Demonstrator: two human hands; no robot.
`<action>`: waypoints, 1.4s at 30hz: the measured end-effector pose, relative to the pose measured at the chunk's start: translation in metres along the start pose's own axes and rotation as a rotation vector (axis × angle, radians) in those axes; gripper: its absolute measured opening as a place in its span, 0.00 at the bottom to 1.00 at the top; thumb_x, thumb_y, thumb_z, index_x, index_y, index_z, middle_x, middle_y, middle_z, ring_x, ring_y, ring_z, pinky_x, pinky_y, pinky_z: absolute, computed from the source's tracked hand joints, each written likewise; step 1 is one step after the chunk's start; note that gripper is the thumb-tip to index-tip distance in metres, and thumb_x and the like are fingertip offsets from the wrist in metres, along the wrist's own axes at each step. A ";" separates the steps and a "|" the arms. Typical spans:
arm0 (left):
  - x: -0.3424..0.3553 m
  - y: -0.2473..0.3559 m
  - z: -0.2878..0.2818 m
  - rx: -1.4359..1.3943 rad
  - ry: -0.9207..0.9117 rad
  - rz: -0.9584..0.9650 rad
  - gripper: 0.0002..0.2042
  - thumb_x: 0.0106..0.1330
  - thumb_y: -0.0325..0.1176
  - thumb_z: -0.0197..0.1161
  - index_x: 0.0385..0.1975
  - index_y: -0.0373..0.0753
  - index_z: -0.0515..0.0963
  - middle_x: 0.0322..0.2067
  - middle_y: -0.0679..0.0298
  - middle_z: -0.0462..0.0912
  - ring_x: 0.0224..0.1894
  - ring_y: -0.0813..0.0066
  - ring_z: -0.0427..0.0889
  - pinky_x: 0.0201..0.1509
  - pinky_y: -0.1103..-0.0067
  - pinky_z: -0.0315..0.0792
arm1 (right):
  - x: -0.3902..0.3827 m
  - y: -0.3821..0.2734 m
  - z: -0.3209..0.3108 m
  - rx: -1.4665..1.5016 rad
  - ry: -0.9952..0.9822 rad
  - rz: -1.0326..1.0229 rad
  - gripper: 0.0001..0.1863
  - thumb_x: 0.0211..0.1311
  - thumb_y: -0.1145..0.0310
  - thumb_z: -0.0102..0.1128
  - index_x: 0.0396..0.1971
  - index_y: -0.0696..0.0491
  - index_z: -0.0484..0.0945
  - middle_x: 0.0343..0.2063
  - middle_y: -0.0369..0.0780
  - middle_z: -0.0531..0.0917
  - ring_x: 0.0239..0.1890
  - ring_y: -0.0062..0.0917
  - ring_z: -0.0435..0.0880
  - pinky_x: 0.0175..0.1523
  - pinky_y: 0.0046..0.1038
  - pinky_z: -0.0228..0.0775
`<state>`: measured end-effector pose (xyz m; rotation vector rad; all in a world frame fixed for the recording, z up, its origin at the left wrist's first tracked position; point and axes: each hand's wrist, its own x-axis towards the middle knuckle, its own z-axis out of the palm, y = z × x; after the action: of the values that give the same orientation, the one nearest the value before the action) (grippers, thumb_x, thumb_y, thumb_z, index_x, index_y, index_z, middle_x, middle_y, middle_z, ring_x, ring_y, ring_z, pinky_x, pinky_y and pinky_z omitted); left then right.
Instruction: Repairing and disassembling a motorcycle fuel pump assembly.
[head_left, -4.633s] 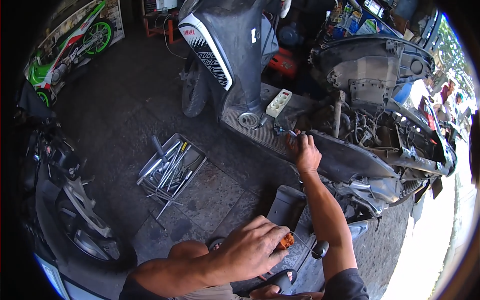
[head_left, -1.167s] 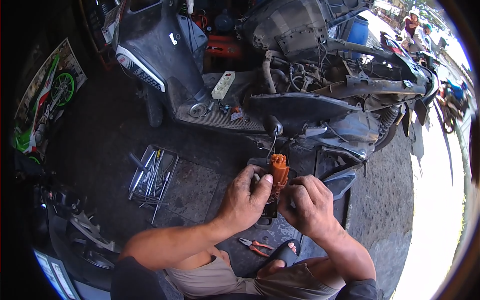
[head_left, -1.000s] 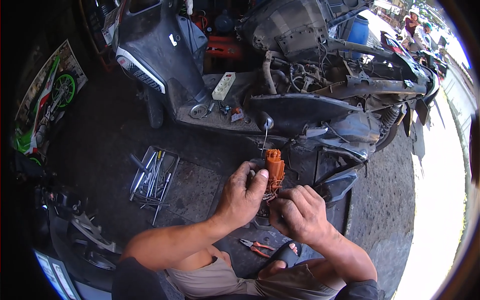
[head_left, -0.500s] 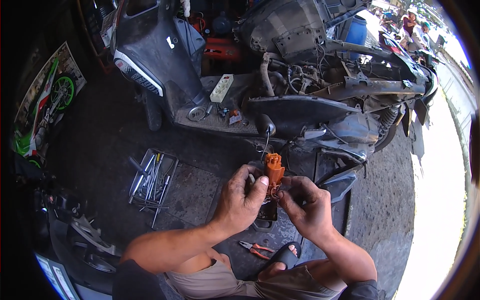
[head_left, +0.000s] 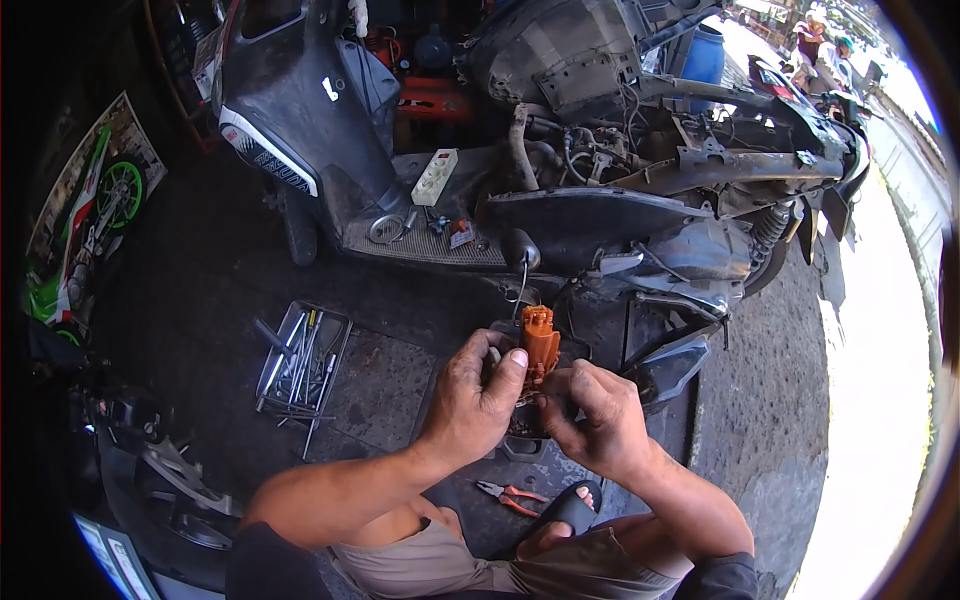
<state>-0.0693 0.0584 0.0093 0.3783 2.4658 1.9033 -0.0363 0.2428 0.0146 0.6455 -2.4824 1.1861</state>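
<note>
In front of me an orange plastic part stands upright, with small prongs on its top and reddish-brown, wire-like bits at its lower end. My left hand grips it from the left, thumb along its side and fingers behind. My right hand is closed at the lower right of the part, thumb and forefinger pinched together; what they hold is too small to make out. Below the hands, a dark tray on the ground is partly covered by them. The part's lower end is half hidden by fingers.
Ahead stands a partly stripped scooter; its footboard carries a white power strip and small parts. A metal tray of tools lies left. Pliers with orange handles rest by my sandalled foot. A loose dark panel lies right.
My right hand has shifted slightly left and its fingers are curled tighter against the part's lower end. My left hand keeps its grip. The whole view has shifted a little.
</note>
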 end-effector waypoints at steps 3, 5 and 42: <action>0.002 -0.008 -0.003 -0.111 -0.026 -0.048 0.15 0.74 0.42 0.53 0.42 0.34 0.76 0.32 0.60 0.82 0.32 0.75 0.80 0.38 0.74 0.74 | 0.006 -0.001 -0.006 -0.036 -0.012 -0.148 0.11 0.51 0.79 0.66 0.35 0.57 0.76 0.34 0.44 0.80 0.35 0.36 0.84 0.36 0.31 0.78; 0.007 -0.020 -0.001 -0.681 -0.149 -0.209 0.19 0.76 0.42 0.46 0.52 0.33 0.74 0.42 0.57 0.82 0.45 0.72 0.82 0.50 0.73 0.77 | 0.007 -0.003 -0.009 -0.008 0.037 -0.216 0.11 0.52 0.79 0.66 0.35 0.57 0.75 0.36 0.45 0.79 0.37 0.36 0.84 0.38 0.30 0.77; 0.023 -0.038 -0.032 -1.387 -0.679 -0.220 0.41 0.58 0.56 0.61 0.64 0.27 0.64 0.48 0.43 0.78 0.44 0.59 0.84 0.47 0.71 0.81 | -0.021 -0.053 -0.009 0.094 0.010 -0.429 0.19 0.49 0.70 0.72 0.43 0.56 0.82 0.40 0.42 0.82 0.31 0.28 0.83 0.31 0.27 0.76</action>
<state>-0.1034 0.0238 -0.0152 0.4915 0.4882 2.2636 0.0095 0.2264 0.0447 1.1247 -2.1363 1.1326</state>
